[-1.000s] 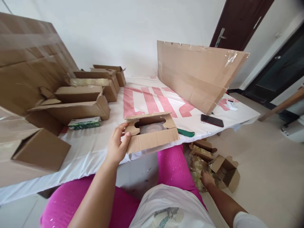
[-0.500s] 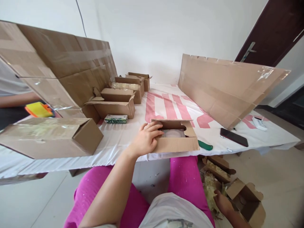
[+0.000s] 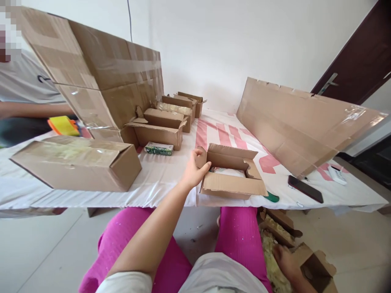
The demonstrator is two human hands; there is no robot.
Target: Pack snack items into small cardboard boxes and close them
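Note:
A small open cardboard box [image 3: 235,185] lies at the table's front edge, its flaps spread. Something pale in clear wrapping [image 3: 227,172] shows inside it. My left hand [image 3: 195,167] grips the box's left flap, thumb toward the opening and fingers curled behind. Low on the right, beneath table height, my right hand [image 3: 284,260] is against crumpled yellowish packing tape [image 3: 270,252], beside an open cardboard box [image 3: 317,264]. Motion blur and the angle hide its fingers. A green curved object [image 3: 272,197] pokes out by the table box's right corner.
A taped box [image 3: 76,167] and a small green-and-white carton [image 3: 159,149] lie left. Open boxes [image 3: 159,136] line a tall cardboard wall [image 3: 122,77]. A cardboard panel [image 3: 299,122] stands right, behind a phone [image 3: 305,189]. Another person's arm [image 3: 36,109] is far left.
My left hand has shifted from the box's top to its left flap, and the flaps are spread wider. My right hand has moved slightly left over the crumpled tape. The view has shifted.

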